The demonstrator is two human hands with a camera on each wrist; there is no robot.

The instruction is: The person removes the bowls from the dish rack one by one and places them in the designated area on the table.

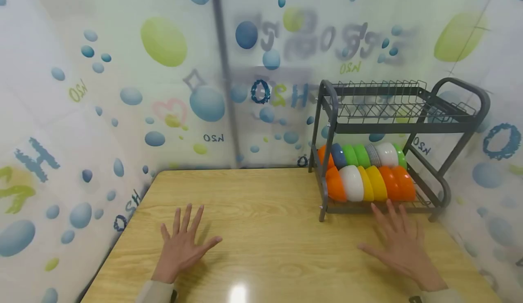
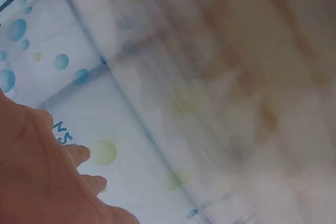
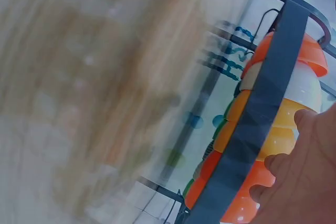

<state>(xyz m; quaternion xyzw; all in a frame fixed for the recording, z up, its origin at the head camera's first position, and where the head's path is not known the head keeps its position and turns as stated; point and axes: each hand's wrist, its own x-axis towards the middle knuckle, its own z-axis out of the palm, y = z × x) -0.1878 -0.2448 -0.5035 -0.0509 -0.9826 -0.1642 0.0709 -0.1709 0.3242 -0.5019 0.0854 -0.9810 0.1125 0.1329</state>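
In the head view my left hand (image 1: 180, 251) is spread over the left part of the wooden table (image 1: 261, 239), holding nothing. My right hand (image 1: 402, 248) is likewise spread, in front of a dark grey two-tier dish rack (image 1: 392, 128). Its fingertips overlap the rack's lower front edge in this view; whether they touch cannot be told. On the lower tier stand two rows of bowls on edge: orange bowls (image 1: 398, 184), a white bowl (image 1: 352, 183) and yellow bowls (image 1: 372, 183) in front, with green bowls (image 1: 355, 155) and a blue bowl (image 1: 338, 155) among those behind.
The rack's upper wire tier (image 1: 380, 105) carries no dishes. A printed curtain (image 1: 163, 90) with blue and green spots hangs behind and beside the table. Light glares on the tabletop near the front edge.
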